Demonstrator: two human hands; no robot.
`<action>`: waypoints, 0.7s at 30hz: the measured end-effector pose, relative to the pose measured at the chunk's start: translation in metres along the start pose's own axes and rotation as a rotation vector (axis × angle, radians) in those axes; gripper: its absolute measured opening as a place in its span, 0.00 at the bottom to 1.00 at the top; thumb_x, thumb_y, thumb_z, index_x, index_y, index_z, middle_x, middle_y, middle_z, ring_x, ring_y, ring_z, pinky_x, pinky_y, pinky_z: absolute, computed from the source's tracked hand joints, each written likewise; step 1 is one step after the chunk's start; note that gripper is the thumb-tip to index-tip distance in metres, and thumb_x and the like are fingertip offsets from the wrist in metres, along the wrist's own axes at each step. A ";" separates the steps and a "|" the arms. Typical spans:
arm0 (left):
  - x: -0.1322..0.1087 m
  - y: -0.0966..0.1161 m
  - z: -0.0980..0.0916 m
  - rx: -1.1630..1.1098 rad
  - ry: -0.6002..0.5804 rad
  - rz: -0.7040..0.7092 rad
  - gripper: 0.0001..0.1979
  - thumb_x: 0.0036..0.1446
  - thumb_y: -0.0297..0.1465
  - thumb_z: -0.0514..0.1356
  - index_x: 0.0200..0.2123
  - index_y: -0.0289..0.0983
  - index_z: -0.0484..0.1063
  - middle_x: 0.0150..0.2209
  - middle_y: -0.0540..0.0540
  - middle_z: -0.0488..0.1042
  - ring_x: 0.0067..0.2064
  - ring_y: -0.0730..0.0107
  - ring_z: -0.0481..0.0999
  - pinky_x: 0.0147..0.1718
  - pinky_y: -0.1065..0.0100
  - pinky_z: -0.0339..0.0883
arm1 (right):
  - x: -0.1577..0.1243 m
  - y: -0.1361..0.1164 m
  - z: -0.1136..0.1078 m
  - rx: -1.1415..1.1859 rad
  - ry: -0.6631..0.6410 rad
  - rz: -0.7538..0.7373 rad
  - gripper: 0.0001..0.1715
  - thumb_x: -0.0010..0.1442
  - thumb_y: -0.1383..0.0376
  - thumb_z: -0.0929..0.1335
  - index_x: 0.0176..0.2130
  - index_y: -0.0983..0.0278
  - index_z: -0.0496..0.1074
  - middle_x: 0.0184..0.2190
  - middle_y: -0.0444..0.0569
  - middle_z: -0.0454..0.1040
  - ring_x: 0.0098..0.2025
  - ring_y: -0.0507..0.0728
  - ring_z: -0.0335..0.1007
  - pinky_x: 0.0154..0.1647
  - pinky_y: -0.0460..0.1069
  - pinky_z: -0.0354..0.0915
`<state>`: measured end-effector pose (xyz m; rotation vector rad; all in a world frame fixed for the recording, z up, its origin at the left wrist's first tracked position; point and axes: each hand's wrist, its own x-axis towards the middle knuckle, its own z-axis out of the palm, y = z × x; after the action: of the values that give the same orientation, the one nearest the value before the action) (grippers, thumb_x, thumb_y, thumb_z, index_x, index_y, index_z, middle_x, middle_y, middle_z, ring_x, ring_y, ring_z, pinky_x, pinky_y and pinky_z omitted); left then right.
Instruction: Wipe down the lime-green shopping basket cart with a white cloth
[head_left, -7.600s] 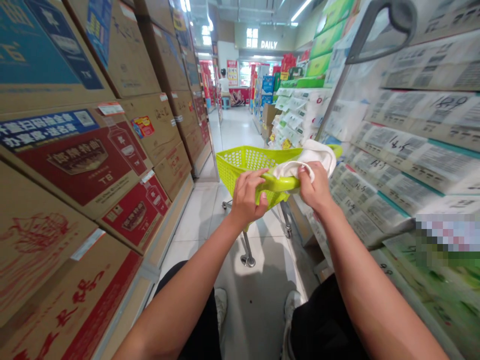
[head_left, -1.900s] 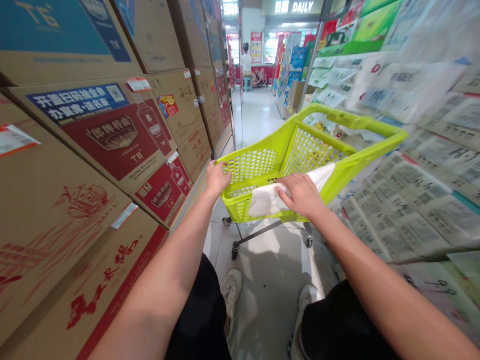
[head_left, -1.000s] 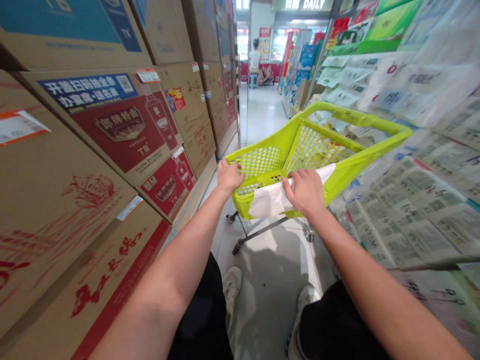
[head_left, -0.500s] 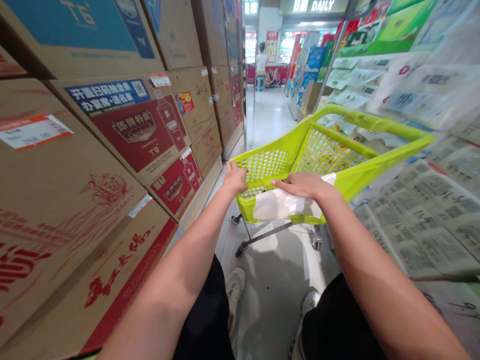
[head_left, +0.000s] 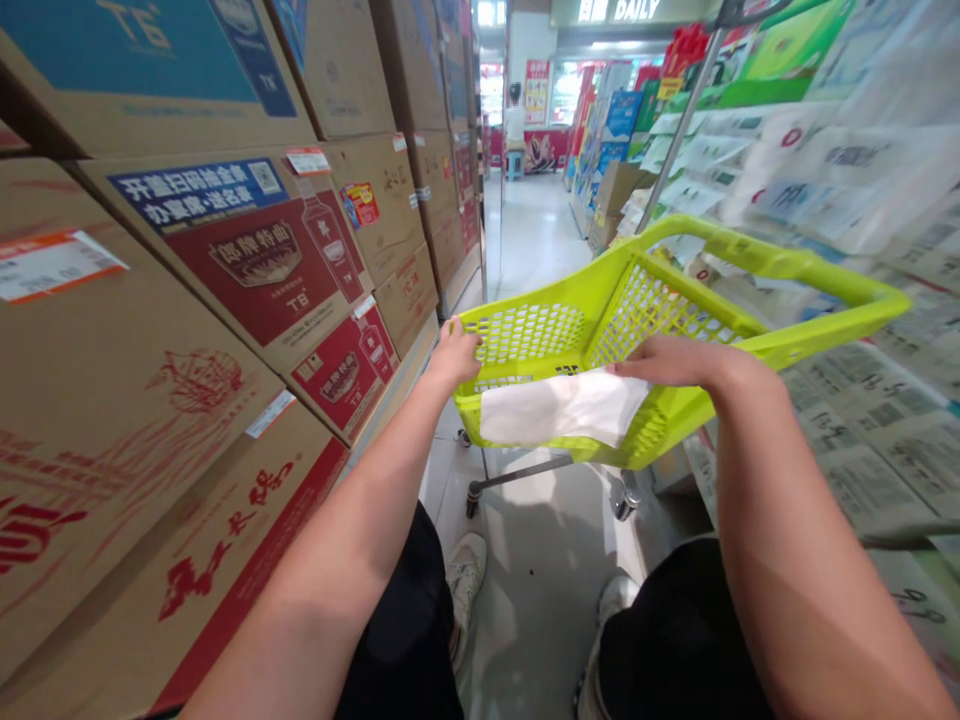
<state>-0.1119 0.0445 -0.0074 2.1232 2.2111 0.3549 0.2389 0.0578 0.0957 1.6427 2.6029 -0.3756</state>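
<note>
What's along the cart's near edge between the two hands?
A white cloth, draped over the near side of the yellow-green cart, lies between left hand and right hand in the head view.

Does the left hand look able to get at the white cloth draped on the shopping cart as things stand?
Probably yes: the left hand is at the corner of the shopping cart, beside one end of the white cloth, with nothing visible between.
</note>
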 end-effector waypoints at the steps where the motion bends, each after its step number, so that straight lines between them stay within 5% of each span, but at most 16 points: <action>1: 0.000 0.000 0.001 0.005 0.002 0.007 0.28 0.58 0.27 0.61 0.63 0.40 0.74 0.75 0.35 0.51 0.79 0.39 0.42 0.73 0.48 0.54 | 0.000 0.005 -0.002 0.026 -0.066 -0.021 0.26 0.63 0.44 0.68 0.38 0.61 0.85 0.37 0.51 0.85 0.40 0.64 0.81 0.40 0.52 0.71; 3: 0.001 0.000 0.002 0.018 0.008 0.023 0.27 0.58 0.28 0.61 0.62 0.38 0.75 0.74 0.33 0.52 0.78 0.37 0.42 0.73 0.48 0.52 | 0.001 0.008 -0.005 0.030 -0.147 -0.018 0.21 0.65 0.50 0.68 0.36 0.62 0.84 0.37 0.50 0.85 0.39 0.63 0.80 0.37 0.51 0.69; 5: 0.001 0.003 0.002 0.018 0.012 0.033 0.27 0.58 0.29 0.62 0.61 0.38 0.75 0.74 0.33 0.53 0.78 0.36 0.43 0.74 0.48 0.50 | 0.004 0.004 -0.003 -0.012 -0.071 0.030 0.19 0.65 0.53 0.68 0.36 0.63 0.84 0.36 0.51 0.84 0.37 0.62 0.79 0.36 0.51 0.67; 10: 0.000 0.010 0.003 -0.006 0.004 0.039 0.27 0.56 0.30 0.62 0.61 0.42 0.76 0.72 0.36 0.58 0.78 0.40 0.43 0.74 0.47 0.49 | 0.008 -0.020 0.012 -0.098 0.423 0.232 0.26 0.66 0.50 0.67 0.54 0.60 0.82 0.49 0.59 0.83 0.50 0.69 0.79 0.49 0.58 0.67; 13: 0.001 0.014 0.003 -0.010 0.001 0.045 0.27 0.56 0.31 0.62 0.60 0.42 0.76 0.71 0.37 0.61 0.78 0.42 0.43 0.73 0.45 0.49 | 0.008 -0.040 0.022 -0.102 0.564 0.146 0.33 0.69 0.46 0.64 0.61 0.62 0.77 0.56 0.62 0.80 0.57 0.71 0.75 0.55 0.60 0.65; 17: 0.003 0.016 0.003 -0.021 -0.010 0.022 0.27 0.57 0.31 0.62 0.61 0.42 0.76 0.72 0.37 0.59 0.78 0.39 0.42 0.73 0.43 0.50 | 0.007 -0.077 0.045 -0.130 0.432 -0.043 0.33 0.73 0.46 0.57 0.56 0.61 0.79 0.52 0.59 0.82 0.52 0.67 0.77 0.50 0.57 0.65; 21: 0.004 0.015 0.001 0.007 -0.059 0.006 0.34 0.53 0.28 0.64 0.65 0.44 0.72 0.76 0.37 0.52 0.79 0.36 0.38 0.71 0.42 0.52 | 0.005 -0.105 0.074 -0.273 0.304 -0.052 0.40 0.74 0.43 0.53 0.42 0.62 0.83 0.38 0.60 0.84 0.43 0.66 0.80 0.49 0.58 0.61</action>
<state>-0.0975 0.0490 -0.0050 2.1150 2.1782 0.2818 0.1360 0.0022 0.0418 1.6497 2.7522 0.2406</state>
